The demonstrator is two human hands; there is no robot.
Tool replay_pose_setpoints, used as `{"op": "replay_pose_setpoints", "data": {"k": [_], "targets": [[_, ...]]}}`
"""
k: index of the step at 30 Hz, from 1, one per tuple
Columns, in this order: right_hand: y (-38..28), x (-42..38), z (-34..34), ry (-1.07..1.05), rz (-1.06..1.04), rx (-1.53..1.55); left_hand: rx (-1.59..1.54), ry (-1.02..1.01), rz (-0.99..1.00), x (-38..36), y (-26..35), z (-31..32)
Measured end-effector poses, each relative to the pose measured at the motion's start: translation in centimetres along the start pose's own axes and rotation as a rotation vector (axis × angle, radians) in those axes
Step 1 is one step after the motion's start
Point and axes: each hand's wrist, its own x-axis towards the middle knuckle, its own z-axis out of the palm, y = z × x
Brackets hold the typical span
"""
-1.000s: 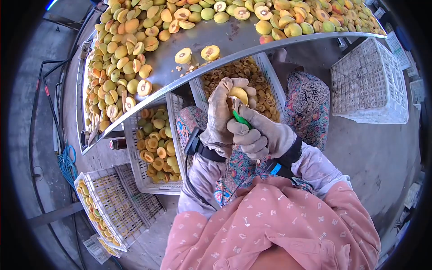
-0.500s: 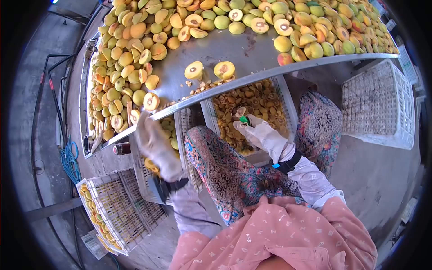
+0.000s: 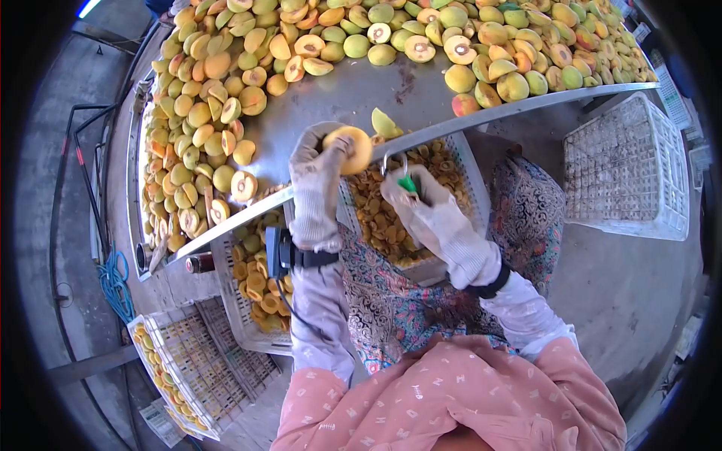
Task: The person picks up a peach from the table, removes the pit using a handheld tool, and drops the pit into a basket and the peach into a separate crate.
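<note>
My left hand (image 3: pixel 316 177), in a pale work glove, holds a yellow peach half (image 3: pixel 351 150) over the table's front edge, its cut face toward the right. My right hand (image 3: pixel 430 209), also gloved, is closed round a green-handled pitting tool (image 3: pixel 407 183) with a curved metal loop, which points up just right of the peach half, apart from it. Another peach piece (image 3: pixel 385 123) lies tilted on the metal table (image 3: pixel 331 98) behind. Under my hands, a crate (image 3: pixel 477 184) contains brownish-orange pits and scraps.
Many whole and halved peaches (image 3: pixel 214 113) are heaped along the table's left and back. A crate of hollowed halves (image 3: pixel 232 297) stands by my left knee, with a bigger crate (image 3: pixel 203 342) farther left. At right stands a white crate (image 3: pixel 609 173). A blue hose (image 3: pixel 115 278) lies far left.
My left hand has moved right and up from the table's left edge and taken a peach half. My right hand has turned its tool upward; the brown piece at its loop is gone.
</note>
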Motion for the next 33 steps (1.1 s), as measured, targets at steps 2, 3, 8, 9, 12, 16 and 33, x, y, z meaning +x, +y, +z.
{"op": "replay_pose_setpoints", "data": {"k": [2, 3, 8, 9, 12, 16, 33], "targets": [[-2.9, -0.2, 1.7, -0.031, 0.045, 0.273, -0.031, -0.162, 0.023, -4.7, 3.5, 1.0], [-3.6, -0.5, 2.1, -0.059, 0.196, 0.462, -0.032, -0.168, 0.105, -6.4, 3.2, 1.5], [-6.0, -4.3, 4.3, -0.149, 0.574, 0.779, -0.295, 0.121, 0.129, -12.1, 5.7, 2.9], [-5.7, -4.9, 3.8, -0.198, 0.455, 0.674, -0.417, 0.132, 0.063, -12.5, 5.0, 2.6], [-4.6, -6.5, 3.9, -0.102, 0.060, 0.371, -0.402, 0.044, 0.199, -13.0, 3.3, 1.9], [-7.9, -8.6, 2.7, -0.216, 0.198, -0.243, -0.427, 0.011, 0.202, -14.8, 4.4, 2.1], [-7.4, -10.2, 3.0, -0.362, 0.043, -0.562, -0.393, 0.110, 0.074, -17.6, 8.1, 2.5]]}}
